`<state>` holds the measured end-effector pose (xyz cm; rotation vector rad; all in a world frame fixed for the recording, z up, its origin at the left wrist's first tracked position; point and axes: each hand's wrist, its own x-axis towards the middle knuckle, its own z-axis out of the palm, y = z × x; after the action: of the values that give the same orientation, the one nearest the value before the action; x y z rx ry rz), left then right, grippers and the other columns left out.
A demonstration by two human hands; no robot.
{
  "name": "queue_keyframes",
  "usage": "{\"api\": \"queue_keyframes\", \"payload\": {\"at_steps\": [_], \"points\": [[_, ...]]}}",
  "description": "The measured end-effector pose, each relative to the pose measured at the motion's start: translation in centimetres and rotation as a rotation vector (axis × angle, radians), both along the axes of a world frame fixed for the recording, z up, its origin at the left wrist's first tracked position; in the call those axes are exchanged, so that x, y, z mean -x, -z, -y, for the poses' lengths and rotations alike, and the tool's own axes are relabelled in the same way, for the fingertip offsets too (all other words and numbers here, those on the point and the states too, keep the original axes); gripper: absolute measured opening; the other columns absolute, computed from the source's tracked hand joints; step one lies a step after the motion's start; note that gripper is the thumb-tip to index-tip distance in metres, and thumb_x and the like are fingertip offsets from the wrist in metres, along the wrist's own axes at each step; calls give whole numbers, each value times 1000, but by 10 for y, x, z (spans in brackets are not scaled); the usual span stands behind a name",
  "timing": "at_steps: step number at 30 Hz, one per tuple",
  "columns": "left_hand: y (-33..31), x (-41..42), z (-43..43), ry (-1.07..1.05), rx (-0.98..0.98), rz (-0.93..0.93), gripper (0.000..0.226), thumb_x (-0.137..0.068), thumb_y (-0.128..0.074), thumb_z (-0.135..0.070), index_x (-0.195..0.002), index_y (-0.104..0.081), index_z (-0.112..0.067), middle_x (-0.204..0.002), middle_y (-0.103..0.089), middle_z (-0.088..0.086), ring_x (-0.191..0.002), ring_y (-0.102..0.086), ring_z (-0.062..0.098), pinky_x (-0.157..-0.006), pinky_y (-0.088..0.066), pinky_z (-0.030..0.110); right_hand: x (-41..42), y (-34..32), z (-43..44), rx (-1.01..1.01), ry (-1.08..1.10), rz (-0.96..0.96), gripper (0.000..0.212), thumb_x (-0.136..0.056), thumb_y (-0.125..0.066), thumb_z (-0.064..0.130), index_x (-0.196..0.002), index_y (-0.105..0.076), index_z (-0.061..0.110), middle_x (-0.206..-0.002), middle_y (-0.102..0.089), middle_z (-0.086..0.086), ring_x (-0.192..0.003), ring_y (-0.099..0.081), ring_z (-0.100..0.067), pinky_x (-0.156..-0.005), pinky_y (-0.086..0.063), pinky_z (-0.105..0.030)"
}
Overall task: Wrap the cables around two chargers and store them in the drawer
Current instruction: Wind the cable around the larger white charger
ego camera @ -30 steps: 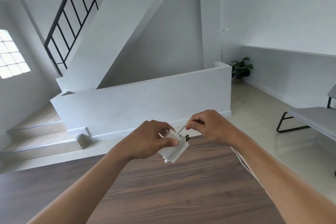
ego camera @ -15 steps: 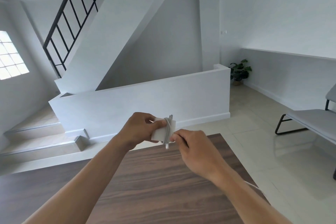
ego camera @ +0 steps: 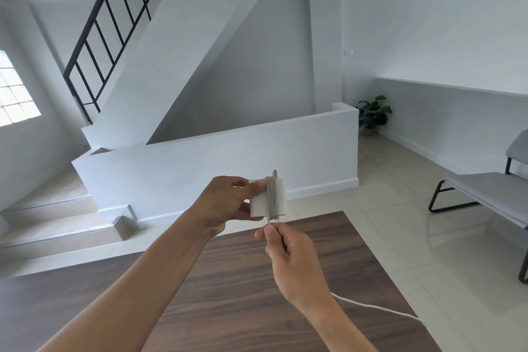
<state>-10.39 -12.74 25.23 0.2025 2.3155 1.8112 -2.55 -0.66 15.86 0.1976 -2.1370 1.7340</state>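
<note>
**A:** Which step is shown here?

**B:** The wrapping of one charger. The left hand (ego camera: pixel 228 203) grips a white, square-edged charger (ego camera: pixel 281 200) by its near end, with the fingers (ego camera: pixel 257 186) curled round the block. It holds the charger in the air above the far edge of the wooden surface (ego camera: pixel 228 294). Several turns of pale grey cable (ego camera: pixel 272 197) lie side by side round the charger's middle.

**A:** And the other hand?

**B:** The right hand (ego camera: pixel 288 254) sits just below the charger. Its thumb and forefinger pinch the cable where it leaves the coil, and the other digits are curled in. A loose tail of cable runs off past the right edge of the surface, and its end is out of view.

**A:** What does the next move call for?

**B:** In my judgement, another turn. The right hand carries the cable up and over the block under light tension, while the left steadies the block and keeps its thumb out of the way. The tail looks long, so several turns are left to make. Neither a second charger nor the drawer is in view.

**A:** Materials?

**B:** The charger looks like smooth, hard plastic with crisp corners. A small grey stub (ego camera: pixel 275 172) stands at its top edge, and I cannot tell whether it is a plug or a prong. The cable is thin, round, supple and matte. The surface is flat with a dark wood grain.
</note>
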Motion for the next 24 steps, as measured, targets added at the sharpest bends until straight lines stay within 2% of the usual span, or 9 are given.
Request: {"api": "queue_keyframes", "payload": {"at_steps": [2, 5, 8, 14, 17, 19, 22, 24], "points": [[-1, -2, -2, 1, -39, -1, 48, -85, -71, -27, -113, -62, 11, -99, -70, 27, -78, -69, 38, -79, -61, 46, 0, 1, 1, 46, -19, 21, 29, -101, -44, 27, -81, -65, 26, -53, -47, 9, -45, -41, -5, -49, -33, -15], [-3, -5, -2, 24, -65, -19, 43, -86, -69, -27, -107, -64, 11, -96, -69, 20, -84, -69, 42, -80, -61, 47, 3, 2, -1, 116, -64, 58, 32, -100, -44, 27, -80, -67, 16, -54, -44, 7, -48, -38, -4, -49, -33, -14], [-5, -10, -1, 76, -62, -53, 40, -83, -69, -29, -101, -67, 7, -91, -70, 13, -83, -71, 34, -78, -61, 44, 9, 5, -6, 140, -113, 82, 34, -100, -45, 28, -81, -67, 12, -52, -43, 8, -47, -35, -5, -47, -31, -15], [-4, -20, -2, 180, -128, -52, 43, -81, -64, -30, -104, -67, 6, -81, -72, 6, -73, -71, 21, -69, -60, 32, 17, 14, -14, 116, -179, 64, 35, -100, -44, 26, -73, -65, 23, -52, -42, 8, -47, -34, -4, -49, -29, -15], [-1, -24, 0, 236, -80, -43, 45, -78, -64, -36, -102, -69, 2, -86, -71, 8, -77, -70, 22, -76, -60, 34, 26, 15, -31, -19, -161, 85, 42, -100, -46, 16, -64, -63, 30, -53, -48, 7, -50, -40, -6, -55, -36, -18], [-1, -24, 3, 276, -26, -50, 49, -79, -63, -38, -108, -69, 1, -93, -72, 10, -85, -69, 21, -79, -59, 33, 29, 9, -45, -165, -156, 69, 35, -98, -46, 14, -66, -60, 18, -50, -46, 8, -46, -37, -3, -53, -35, -17], [-3, -26, 8, 355, 165, -123, 44, -81, -65, -40, -112, -71, -10, -104, -75, 8, -94, -71, 18, -83, -59, 34, 37, -7, -63, -380, -140, 69, 34, -96, -49, 13, -63, -52, 13, -54, -48, 1, -45, -38, -5, -50, -32, -17], [-6, -28, 10, 393, 353, -208, 38, -82, -67, -45, -108, -74, -18, -101, -75, 2, -91, -70, 13, -79, -57, 28, 45, -19, -74, -459, -141, 88, 28, -95, -52, 13, -70, -62, 14, -57, -56, -2, -48, -42, -4, -53, -38, -24]]}}
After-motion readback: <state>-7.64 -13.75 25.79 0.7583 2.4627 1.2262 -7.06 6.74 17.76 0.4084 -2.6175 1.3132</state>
